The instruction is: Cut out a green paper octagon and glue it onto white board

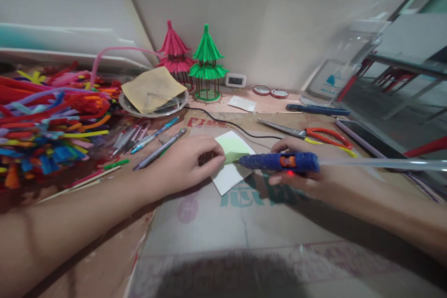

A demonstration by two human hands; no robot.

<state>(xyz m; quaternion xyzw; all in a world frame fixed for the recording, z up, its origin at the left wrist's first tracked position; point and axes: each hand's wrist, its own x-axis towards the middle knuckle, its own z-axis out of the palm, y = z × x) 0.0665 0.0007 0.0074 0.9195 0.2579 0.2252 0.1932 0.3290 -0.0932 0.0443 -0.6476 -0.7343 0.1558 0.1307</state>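
A blue glue gun point(279, 162) is gripped by my right hand point(307, 167), a clear glue stick jutting from its rear toward the right edge. Its nozzle points left at a light green paper point(232, 145), whose near edge is lifted. My left hand point(195, 160) pinches that edge between thumb and index finger, close to the nozzle tip. Under the green piece lies a white card point(228, 179), turned at an angle on the cardboard sheet point(195, 251). A small red light glows beneath the gun. Whether glue is coming out cannot be made out.
Pipe cleaners point(52, 125) heap at the left, beside pens point(160, 149) and a bowl point(152, 111). Pink point(173, 51) and green point(207, 63) pagoda models, and a small clock point(235, 80), stand behind. Scissors point(314, 135), a phone point(370, 137) and a clear bottle point(335, 65) are at the right.
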